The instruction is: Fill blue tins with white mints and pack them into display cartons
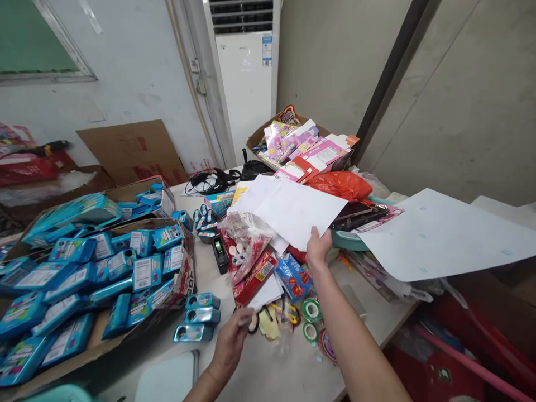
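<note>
My right hand (319, 247) reaches forward over the table and grips the near edge of a white sheet of paper (299, 209), thumb on top. That sheet lies over other papers and part of the pile. Closer to me, my left hand (229, 341) is closed, its fingers curled together; whatever is in them, if anything, is hidden. Just right of it are a yellow piece (268, 324) and rolls of green tape (312, 310). A red packet (254, 279), a clear bag with a bunny figure (243, 243) and a blue packet (294, 276) lie between my hands and the paper.
Cardboard boxes of blue packs (148, 271) fill the left side, with small blue boxes (201, 316) beside them. A black tape dispenser (219, 254) stands mid-table. Behind is a carton of pink boxes (293, 139). A large white sheet (444, 234) juts out at right.
</note>
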Available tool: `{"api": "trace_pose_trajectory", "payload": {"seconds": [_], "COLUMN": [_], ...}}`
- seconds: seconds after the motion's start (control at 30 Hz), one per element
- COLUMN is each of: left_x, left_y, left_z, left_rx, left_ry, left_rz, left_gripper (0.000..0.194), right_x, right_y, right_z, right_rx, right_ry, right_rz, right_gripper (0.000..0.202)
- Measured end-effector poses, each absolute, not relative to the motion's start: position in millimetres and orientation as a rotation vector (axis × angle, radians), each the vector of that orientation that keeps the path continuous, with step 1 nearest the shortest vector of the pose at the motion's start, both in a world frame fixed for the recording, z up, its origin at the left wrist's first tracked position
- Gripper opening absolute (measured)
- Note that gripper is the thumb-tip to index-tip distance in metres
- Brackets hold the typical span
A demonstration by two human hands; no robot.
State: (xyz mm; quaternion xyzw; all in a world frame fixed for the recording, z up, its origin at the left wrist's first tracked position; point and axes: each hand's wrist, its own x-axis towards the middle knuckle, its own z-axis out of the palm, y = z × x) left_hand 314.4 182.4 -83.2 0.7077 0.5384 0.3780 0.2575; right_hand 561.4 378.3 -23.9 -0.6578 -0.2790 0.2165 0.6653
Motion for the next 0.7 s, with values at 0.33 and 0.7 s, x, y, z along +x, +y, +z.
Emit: {"api": "trace_pose_trajectory", "payload": {"seconds": [0.33, 0.7], "left_x": [232, 192], "left_y": [132, 84], "left_z": [-5, -4], "left_rx": [0.981, 0.843], "left_ry": [1.664, 1.641], "left_rz": [1.524, 1.465], "left_gripper": [0.024, 0.036], "right_x": [568, 534], "right_y": [145, -18], "right_z": [28, -83], "right_rx": [-1.257, -1.63], "right_ry": [-0.645, -0.448], "right_rz": [0.746, 1.388], "right_gripper": [0.043, 0.052]}}
